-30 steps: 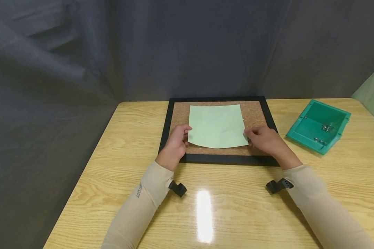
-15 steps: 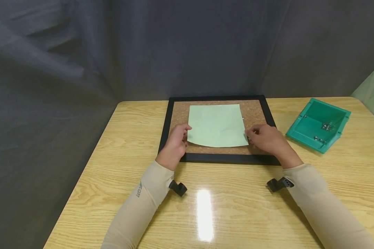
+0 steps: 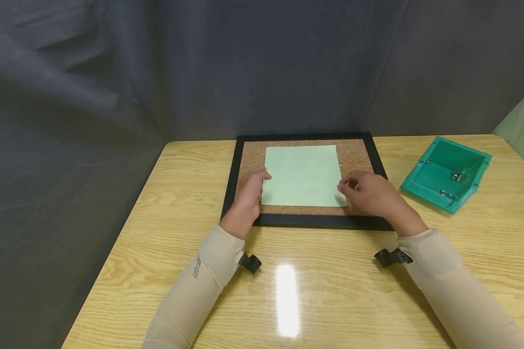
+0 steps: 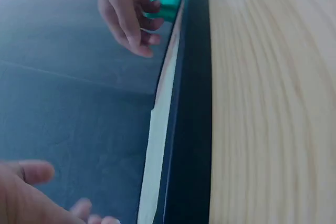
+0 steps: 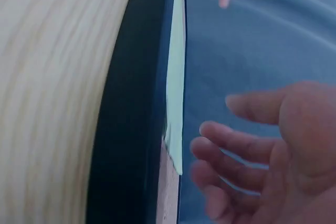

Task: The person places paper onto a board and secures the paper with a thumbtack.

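A pale green sheet of paper (image 3: 303,174) lies on the cork surface (image 3: 359,155) of a black-framed board (image 3: 319,221), with a person's two bare hands at its sides, seen through the head and wrist cameras I monitor from afar. The left hand (image 3: 246,196) is at the sheet's left edge, its thumb extended over the margin and set apart from the fingers, which I see only in part; I cannot tell whether they touch the paper. Opposite, the right hand (image 3: 371,194) hovers near the lower right corner, its fingers loosely bent and pinching nothing, and my right wrist view shows a gap between thumb and forefinger. Below those fingertips I make out a soft shadow on the sheet. A small white speck (image 3: 340,166) sits on the cork just beside the paper's right edge. The board rests on a wood-grain table (image 3: 192,194), near a green bin (image 3: 432,180) on the person's right that holds small shiny pieces (image 3: 457,176), too small for me to identify. Beige sleeves (image 3: 192,291) cover both forearms, with a black device (image 3: 250,263) at each wrist, and a dark cloth (image 3: 266,68) hangs behind the table.
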